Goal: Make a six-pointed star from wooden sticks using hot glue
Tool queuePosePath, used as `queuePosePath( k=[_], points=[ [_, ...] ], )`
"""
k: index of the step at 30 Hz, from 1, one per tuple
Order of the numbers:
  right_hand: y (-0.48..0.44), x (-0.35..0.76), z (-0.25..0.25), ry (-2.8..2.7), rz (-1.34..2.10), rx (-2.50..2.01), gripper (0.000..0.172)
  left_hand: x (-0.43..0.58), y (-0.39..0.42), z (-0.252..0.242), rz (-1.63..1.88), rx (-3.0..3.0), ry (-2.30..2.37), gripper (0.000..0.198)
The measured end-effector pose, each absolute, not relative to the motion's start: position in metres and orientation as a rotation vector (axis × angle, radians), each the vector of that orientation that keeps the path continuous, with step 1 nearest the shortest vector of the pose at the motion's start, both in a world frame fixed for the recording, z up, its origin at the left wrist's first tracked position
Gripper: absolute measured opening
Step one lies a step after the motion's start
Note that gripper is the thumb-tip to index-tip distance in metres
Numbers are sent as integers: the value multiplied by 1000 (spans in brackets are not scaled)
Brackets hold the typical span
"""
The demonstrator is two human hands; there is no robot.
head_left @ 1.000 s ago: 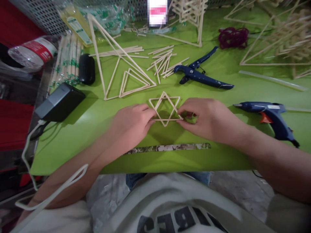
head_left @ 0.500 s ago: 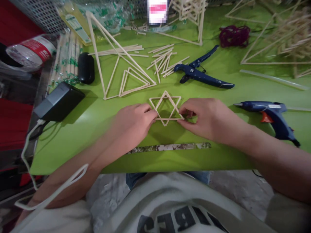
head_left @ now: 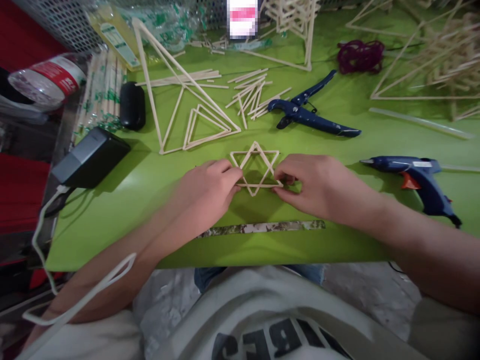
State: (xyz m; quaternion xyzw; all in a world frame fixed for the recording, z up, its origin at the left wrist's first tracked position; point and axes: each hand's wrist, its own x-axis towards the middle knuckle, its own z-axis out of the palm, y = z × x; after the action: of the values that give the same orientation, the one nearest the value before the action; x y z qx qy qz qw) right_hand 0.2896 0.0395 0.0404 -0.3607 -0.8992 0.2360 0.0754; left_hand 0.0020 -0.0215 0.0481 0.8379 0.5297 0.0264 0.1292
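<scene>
A six-pointed star made of thin wooden sticks is held between my two hands, just above or on the green table. My left hand pinches its lower left corner, and the fingertips cover that corner. At the lower right corner, my right hand grips the star between thumb and fingers. Two crossed stick triangles form the star, one point facing away from me and one toward me. Closer to my body lies a flat patterned strip.
Blue cutters and a blue glue gun lie to the right. Loose sticks and stick triangles are beyond the star. A black adapter, wrapped chopsticks and purple cord lie around the table.
Almost nothing differs. Both hands keep their hold on the stick star, which has shifted very slightly toward me.
</scene>
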Motion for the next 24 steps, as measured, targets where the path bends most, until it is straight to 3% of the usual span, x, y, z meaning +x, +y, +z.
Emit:
queuePosePath(
  k=[24],
  points=[
    [38, 285, 40, -2647, 804, -1163, 8, 4, -26, 50, 50, 2471, 1580, 31]
  ],
)
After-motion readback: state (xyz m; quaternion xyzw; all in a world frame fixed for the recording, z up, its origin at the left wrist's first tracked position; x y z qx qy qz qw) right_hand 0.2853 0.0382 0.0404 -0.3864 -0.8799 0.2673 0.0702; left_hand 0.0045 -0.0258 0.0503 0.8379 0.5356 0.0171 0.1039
